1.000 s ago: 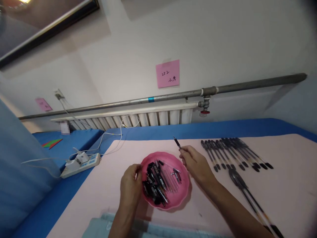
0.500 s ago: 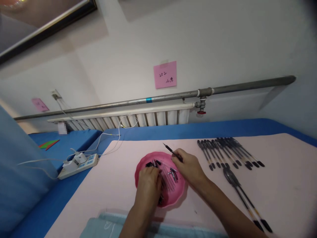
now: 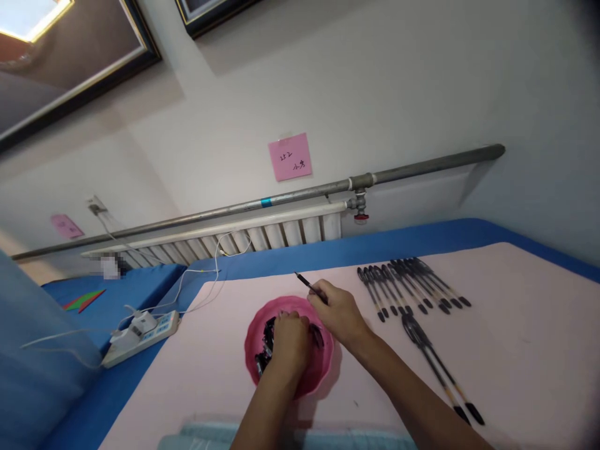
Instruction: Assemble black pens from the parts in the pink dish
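Note:
My right hand (image 3: 341, 314) grips a black pen (image 3: 305, 282) near the bowl's far right rim, its pointed tip aimed up and to the left. Down inside the pink bowl (image 3: 253, 322) is my left hand (image 3: 292, 345). Its fingers are curled downward among the contents, and what they hold, if anything, is hidden. Black caps and pen parts (image 3: 268, 337) show to the left of that hand, and a few dark pieces (image 3: 317, 336) to its right. On the pink sheet, several capped pens (image 3: 412, 284) lie in a slanted row. Closer in, a small separate group of pens (image 3: 443, 367) lies together.
A pink sheet (image 3: 525, 350) covers the blue table (image 3: 375, 244). Light blue cloth (image 3: 210, 433) lies at the near edge. At left are a power strip (image 3: 145, 340) with plugs and white cables (image 3: 185, 275). Behind stand a radiator (image 3: 285, 232) and pipe (image 3: 309, 190).
My left hand has moved from the bowl's left rim to the right, into the bowl. The pen in my right hand has tilted further left. The camera view has shifted.

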Demonstrator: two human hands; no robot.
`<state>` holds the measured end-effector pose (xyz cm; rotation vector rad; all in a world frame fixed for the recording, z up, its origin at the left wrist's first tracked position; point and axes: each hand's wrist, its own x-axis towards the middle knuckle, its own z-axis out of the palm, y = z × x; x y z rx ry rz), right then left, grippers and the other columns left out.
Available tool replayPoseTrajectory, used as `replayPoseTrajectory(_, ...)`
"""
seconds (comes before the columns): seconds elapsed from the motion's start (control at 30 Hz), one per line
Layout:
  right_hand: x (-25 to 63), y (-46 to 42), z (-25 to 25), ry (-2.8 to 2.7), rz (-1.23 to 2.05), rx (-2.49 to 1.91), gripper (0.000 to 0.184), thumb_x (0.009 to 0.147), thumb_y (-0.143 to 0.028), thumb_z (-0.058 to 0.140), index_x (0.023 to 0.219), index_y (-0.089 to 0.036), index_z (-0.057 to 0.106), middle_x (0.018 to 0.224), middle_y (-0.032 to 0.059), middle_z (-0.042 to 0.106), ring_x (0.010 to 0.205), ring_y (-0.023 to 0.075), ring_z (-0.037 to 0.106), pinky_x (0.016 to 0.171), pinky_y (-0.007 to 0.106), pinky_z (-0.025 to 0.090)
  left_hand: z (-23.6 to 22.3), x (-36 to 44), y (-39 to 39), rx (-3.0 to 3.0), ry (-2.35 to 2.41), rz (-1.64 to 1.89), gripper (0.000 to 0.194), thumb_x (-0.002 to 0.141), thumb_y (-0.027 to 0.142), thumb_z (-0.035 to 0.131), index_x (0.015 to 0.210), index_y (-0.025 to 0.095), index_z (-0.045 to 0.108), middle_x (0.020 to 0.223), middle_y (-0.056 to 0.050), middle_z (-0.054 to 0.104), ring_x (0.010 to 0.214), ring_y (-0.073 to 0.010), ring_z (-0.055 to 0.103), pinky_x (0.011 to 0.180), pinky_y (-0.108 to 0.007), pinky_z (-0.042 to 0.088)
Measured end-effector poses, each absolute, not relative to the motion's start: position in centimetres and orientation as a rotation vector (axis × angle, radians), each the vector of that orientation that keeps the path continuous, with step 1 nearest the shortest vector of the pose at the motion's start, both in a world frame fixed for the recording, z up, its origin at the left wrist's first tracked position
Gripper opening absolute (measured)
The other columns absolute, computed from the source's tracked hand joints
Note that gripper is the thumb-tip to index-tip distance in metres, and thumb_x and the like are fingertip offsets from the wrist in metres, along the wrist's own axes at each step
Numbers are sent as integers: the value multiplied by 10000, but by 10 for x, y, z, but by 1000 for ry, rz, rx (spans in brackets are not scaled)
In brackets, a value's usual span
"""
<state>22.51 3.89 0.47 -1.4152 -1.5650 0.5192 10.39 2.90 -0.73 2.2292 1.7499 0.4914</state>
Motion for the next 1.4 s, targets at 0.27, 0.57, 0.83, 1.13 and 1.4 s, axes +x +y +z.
replayPoseTrajectory(0.27,219,29,9,-1798,598,-1157,232,837,-273,443,881,-219,664,832,22,704,765,164,622,701,251,441,10,46,15,1034,1196,1170,187,677,284,668,772,154,572,686,-15,637,597,-121,604,579,-246,484)
replayPoseTrajectory(0.57,212,23,9,-2045,559,-1066,257,867,-252,417,894,-255,673,834,9,690,760,169,618,698,286,464,2,30,11,638,970,1327,290,525,200,804,742,128,626,598,3,632,519,-79,592,512,-176,503)
replayPoseTrajectory(0.83,209,19,11,-2131,431,-1106,233,852,-267,444,892,-261,673,846,6,691,775,179,628,690,284,474,2,27,10,694,981,1280,275,521,217,801,730,125,648,607,-1,626,510,-78,578,512,-185,502)
replayPoseTrajectory(1.13,208,17,4,-2208,225,-1135,221,847,-267,452,897,-297,664,718,-10,641,651,156,586,600,257,439,-3,20,11,859,1039,1172,263,565,254,773,767,114,681,633,-10,628,527,-76,567,535,-185,475)
replayPoseTrajectory(1.4,193,12,0,-2193,86,-1154,232,864,-216,402,845,-246,632,757,16,620,673,167,571,594,283,426,-2,24,12,630,1006,1325,301,494,217,815,731,118,658,607,-12,636,529,-88,592,526,-186,501)
